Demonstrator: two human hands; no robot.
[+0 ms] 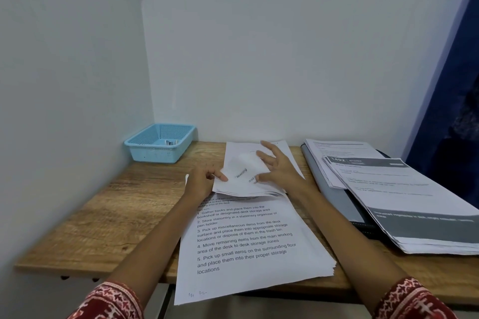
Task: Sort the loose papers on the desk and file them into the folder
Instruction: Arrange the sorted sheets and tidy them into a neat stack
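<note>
A stack of printed sheets (248, 248) lies in the middle of the wooden desk (103, 217), its near end hanging over the front edge. Beyond it a few loose sheets (243, 179) are lifted and curled. My left hand (204, 180) pinches their left edge between thumb and fingers. My right hand (276, 166) rests on top of them, fingers spread, thumb under the lifted part. At the right an open dark folder (334, 197) lies flat, with more printed papers (404, 197) piled on it.
A light blue plastic basket (160, 142) stands in the back left corner against the walls, with a small object inside. A blue curtain (451, 101) hangs at the far right. Bare wood shows on the desk's left half.
</note>
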